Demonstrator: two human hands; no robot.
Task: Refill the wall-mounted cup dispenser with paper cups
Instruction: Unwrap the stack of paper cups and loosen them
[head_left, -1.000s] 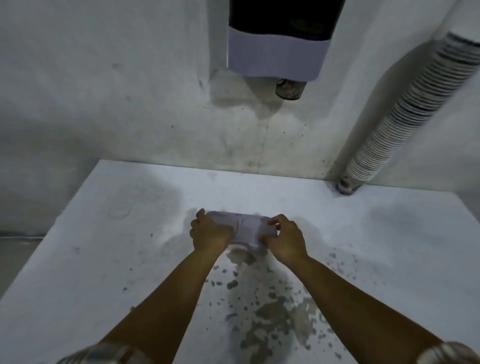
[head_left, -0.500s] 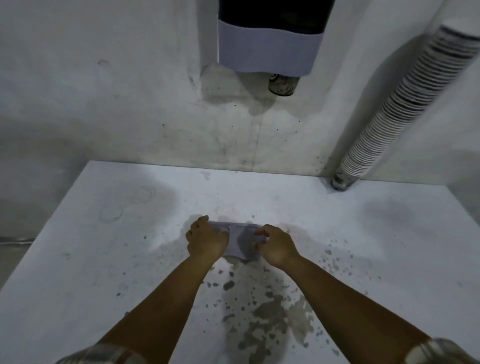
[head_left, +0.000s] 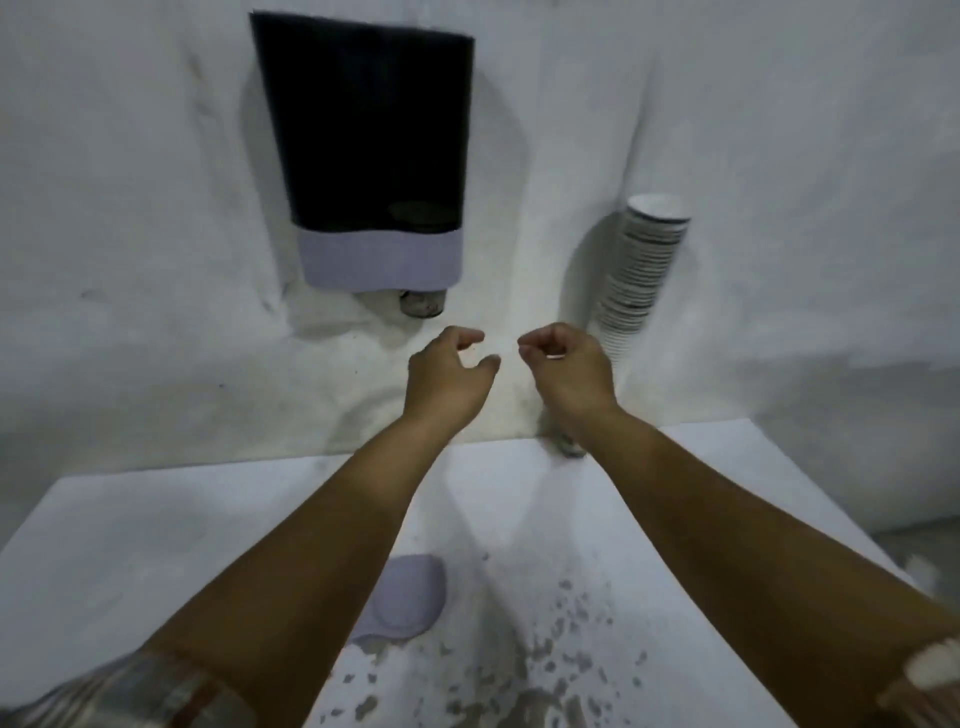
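The cup dispenser (head_left: 371, 156), dark with a pale lilac base, hangs on the white wall, and one cup's bottom (head_left: 423, 303) pokes out underneath. A tall stack of paper cups (head_left: 636, 275) leans against the wall to its right, its foot on the table. My left hand (head_left: 447, 379) and my right hand (head_left: 569, 369) are raised side by side just below the dispenser, fingers loosely curled and apart, holding nothing. The right hand is close beside the lower part of the stack. The pale lilac lid (head_left: 408, 597) lies flat on the table, partly hidden by my left forearm.
A white table (head_left: 130, 545) stands against the wall, its paint chipped in grey flecks (head_left: 566, 639) near the front. Its right edge drops off toward the floor at the far right.
Both hands let go of the lilac lid, which now lies on the table, and rose toward the wall below the dispenser. The view has tilted upward.
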